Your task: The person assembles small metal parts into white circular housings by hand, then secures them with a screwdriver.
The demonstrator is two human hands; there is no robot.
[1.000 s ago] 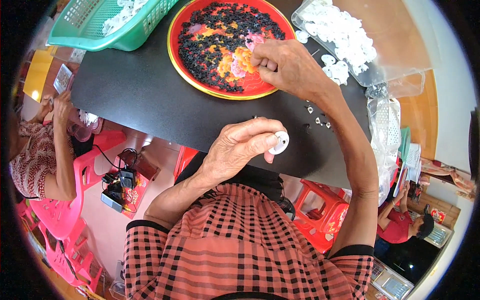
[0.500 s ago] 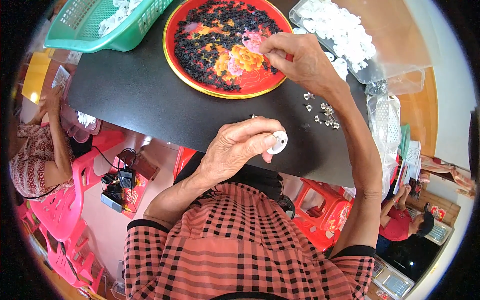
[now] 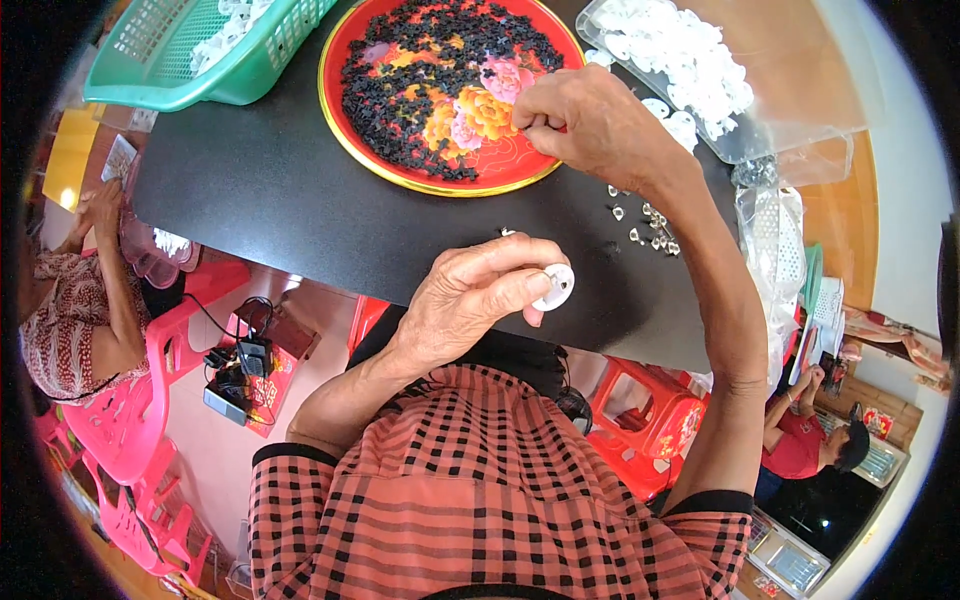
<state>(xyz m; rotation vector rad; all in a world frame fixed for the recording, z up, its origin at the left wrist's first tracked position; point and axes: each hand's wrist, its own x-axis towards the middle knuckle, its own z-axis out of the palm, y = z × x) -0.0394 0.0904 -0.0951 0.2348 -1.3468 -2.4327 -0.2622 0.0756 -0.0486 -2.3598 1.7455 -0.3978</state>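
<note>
My left hand point(image 3: 478, 292) is closed in a pinch round a small white plastic disc point(image 3: 557, 288) with a dark hole in it, held above the near edge of the table. My right hand point(image 3: 598, 125) hangs over the right side of a round red tray point(image 3: 500, 181) with a yellow rim and a flower pattern. Its fingers are curled together, and whatever they hold is hidden. Many tiny black plastic pieces point(image 3: 385, 130) lie scattered in the tray, thickest at its left and far side. Small clear pieces point(image 3: 655, 232) lie beneath my right forearm.
A green basket point(image 3: 240, 85) with white parts stands at the far left of the black table point(image 3: 240, 185). A clear bin at the far right holds a heap of white parts point(image 3: 690, 65). One person point(image 3: 80, 330) sits at the left, another point(image 3: 805, 445) at the right.
My right hand has shifted slightly left and nearer over the tray, its fingers curling in more. My left hand keeps its hold on the white disc.
</note>
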